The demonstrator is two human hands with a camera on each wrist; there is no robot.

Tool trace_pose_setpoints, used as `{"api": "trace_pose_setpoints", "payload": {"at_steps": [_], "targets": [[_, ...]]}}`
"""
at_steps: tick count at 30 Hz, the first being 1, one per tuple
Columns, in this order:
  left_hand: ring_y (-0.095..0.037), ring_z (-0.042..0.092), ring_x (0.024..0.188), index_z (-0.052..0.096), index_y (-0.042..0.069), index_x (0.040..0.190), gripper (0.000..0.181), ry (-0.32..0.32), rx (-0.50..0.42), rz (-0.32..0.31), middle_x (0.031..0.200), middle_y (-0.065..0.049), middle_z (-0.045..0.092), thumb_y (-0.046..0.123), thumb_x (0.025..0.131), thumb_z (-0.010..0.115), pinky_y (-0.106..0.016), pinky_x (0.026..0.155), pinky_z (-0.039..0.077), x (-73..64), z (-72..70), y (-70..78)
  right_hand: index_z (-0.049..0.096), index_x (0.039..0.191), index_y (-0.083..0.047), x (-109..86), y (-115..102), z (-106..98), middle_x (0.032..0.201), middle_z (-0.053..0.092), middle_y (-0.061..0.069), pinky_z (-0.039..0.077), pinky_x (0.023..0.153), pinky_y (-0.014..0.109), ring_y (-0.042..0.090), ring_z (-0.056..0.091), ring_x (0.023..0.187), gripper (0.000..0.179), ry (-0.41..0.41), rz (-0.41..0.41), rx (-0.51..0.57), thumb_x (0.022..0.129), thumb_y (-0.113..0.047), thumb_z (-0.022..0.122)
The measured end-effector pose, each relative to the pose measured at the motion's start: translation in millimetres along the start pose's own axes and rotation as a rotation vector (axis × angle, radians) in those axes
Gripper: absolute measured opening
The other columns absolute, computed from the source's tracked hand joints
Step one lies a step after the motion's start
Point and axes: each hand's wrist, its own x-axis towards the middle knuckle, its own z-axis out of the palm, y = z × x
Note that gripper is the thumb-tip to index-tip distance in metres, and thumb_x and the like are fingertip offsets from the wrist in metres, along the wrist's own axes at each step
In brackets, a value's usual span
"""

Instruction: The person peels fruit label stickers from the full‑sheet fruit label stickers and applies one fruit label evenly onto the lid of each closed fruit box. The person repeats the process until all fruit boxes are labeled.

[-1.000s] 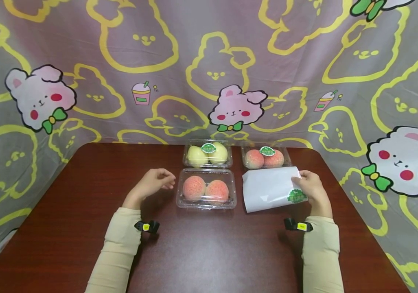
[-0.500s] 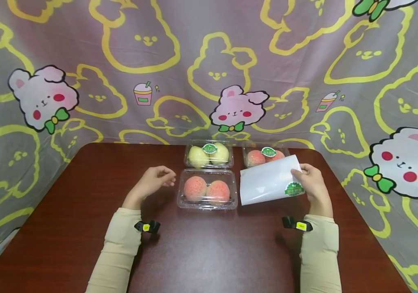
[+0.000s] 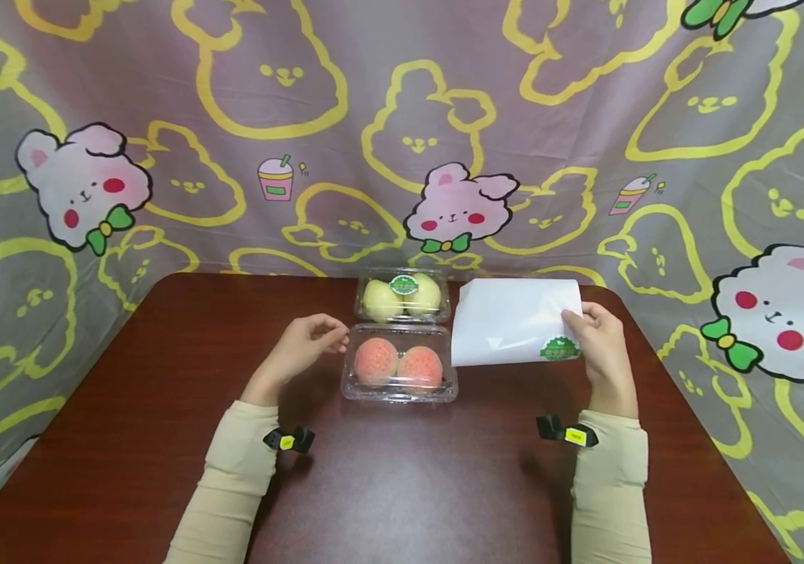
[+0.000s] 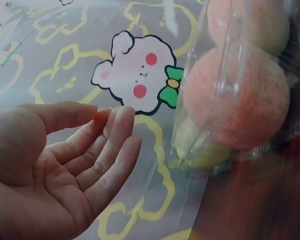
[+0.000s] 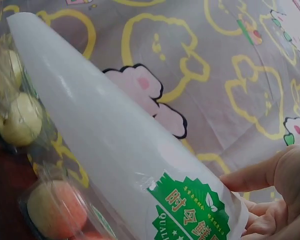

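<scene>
My right hand pinches the right edge of a white sticker sheet between thumb and fingers. A green scalloped label with printed characters shows at the sheet's end. My left hand hovers with loosely bent fingers and holds nothing. Beside it, to the right, stands a clear plastic box with two peaches, without a label on its lid. In the head view the raised sheet hides another box of peaches, whose peach shows in the right wrist view.
Behind the near box stands a clear box of yellow-green fruit with a round green label on its lid. A patterned cloth hangs along the back and sides of the brown table.
My right hand has lifted the white sheet up and slightly left, so it now covers the rear right peach box. My left hand has shifted slightly right, toward the near box.
</scene>
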Motion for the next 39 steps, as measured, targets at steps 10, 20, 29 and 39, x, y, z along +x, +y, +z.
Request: {"api": "trace_pose_setpoints", "payload": {"at_steps": [10,20,29,39], "targets": [[-0.013,0.071,0.077,0.063,-0.01,0.108,0.025,0.02,-0.045,0.04,0.098,-0.029,0.069,0.01,0.096,0.056,-0.045,0.082,0.058,-0.8,5.6,10.6,0.053,0.101,-0.003,-1.0,-8.5,20.8,0.064,0.063,-0.023,0.05,0.062,0.014,-0.005,0.059,0.065,0.011,0.006,-0.01,0.117,0.095,-0.012,0.054],[-0.014,0.072,0.081,0.062,-0.009,0.11,0.026,0.032,-0.126,0.025,0.1,-0.027,0.069,0.013,0.096,0.058,-0.046,0.085,0.057,-0.6,15.1,16.9,0.055,0.088,-0.009,-6.2,-14.9,48.6,0.063,0.064,-0.018,0.051,0.062,0.016,-0.002,0.06,0.063,0.006,-0.029,-0.044,0.246,0.094,-0.008,0.055],[-0.023,0.072,0.088,0.063,-0.009,0.113,0.031,-0.002,-0.158,0.002,0.105,-0.028,0.07,0.016,0.096,0.058,-0.047,0.086,0.056,-2.1,27.9,21.6,0.057,0.09,-0.006,-10.5,-15.8,74.3,0.095,0.05,-0.018,0.05,0.072,0.015,0.001,0.055,0.085,0.008,-0.093,-0.062,0.373,0.096,-0.004,0.052],[-0.012,0.068,0.08,0.065,-0.007,0.109,0.027,0.014,-0.16,-0.005,0.098,-0.025,0.071,0.015,0.093,0.063,-0.035,0.077,0.057,-4.2,37.8,26.0,0.052,0.091,-0.006,-15.4,-15.5,91.5,0.056,0.054,-0.014,0.046,0.059,0.015,-0.001,0.052,0.058,0.007,-0.135,-0.056,0.406,0.095,-0.002,0.049]]}}
